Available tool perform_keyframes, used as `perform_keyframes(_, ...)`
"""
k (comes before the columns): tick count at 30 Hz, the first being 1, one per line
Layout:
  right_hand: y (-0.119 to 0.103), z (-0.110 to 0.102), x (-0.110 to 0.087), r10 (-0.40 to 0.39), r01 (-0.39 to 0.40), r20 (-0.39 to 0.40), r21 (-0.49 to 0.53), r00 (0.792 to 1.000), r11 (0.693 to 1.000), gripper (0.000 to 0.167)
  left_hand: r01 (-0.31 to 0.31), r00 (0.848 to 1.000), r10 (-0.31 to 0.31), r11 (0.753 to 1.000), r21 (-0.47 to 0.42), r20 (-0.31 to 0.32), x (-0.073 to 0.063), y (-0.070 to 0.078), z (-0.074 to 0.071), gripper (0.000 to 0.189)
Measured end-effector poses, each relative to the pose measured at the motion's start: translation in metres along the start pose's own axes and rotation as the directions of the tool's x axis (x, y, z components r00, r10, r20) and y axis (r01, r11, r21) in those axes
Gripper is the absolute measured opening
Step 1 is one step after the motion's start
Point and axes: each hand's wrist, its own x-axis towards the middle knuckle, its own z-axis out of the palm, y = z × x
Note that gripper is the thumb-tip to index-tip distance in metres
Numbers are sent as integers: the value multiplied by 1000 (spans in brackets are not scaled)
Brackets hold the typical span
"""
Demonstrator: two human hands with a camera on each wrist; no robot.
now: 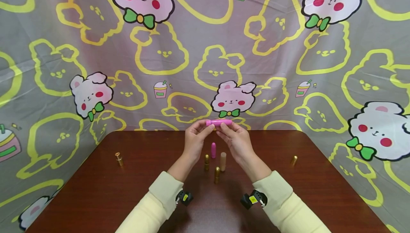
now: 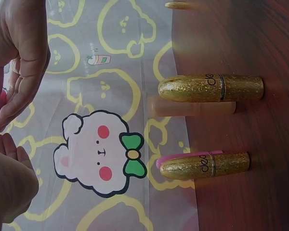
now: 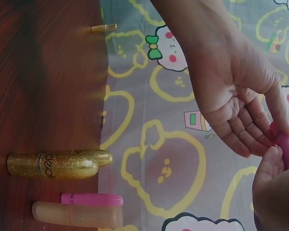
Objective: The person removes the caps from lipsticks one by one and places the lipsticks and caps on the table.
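Note:
A pink lipstick tube (image 1: 219, 122) lies sideways in the air above the table's far edge, held between both hands. My left hand (image 1: 194, 137) pinches its left end with thumb and fingers. At its right end my right hand (image 1: 237, 139) pinches it the same way. Below the hands stand a second pink lipstick (image 1: 213, 150), a beige tube (image 1: 223, 161), a glittery gold lipstick (image 1: 206, 162) and another gold lipstick (image 1: 217, 175) nearest the body. Dark lettering shows on the gold tubes in the wrist views.
A small gold tube (image 1: 119, 159) stands toward the left side of the brown table (image 1: 89, 190). Toward the right side is a small gold bullet-shaped piece (image 1: 294, 160). A patterned cloth (image 1: 192, 19) hangs behind and on both sides.

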Motion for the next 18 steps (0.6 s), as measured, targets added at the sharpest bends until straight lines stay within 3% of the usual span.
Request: perform_keyframes(18,4,-1,-2,-19,19,3,-32,1000,999,33,-6,1000,6,1000,26,13,-3,0,-4,22)
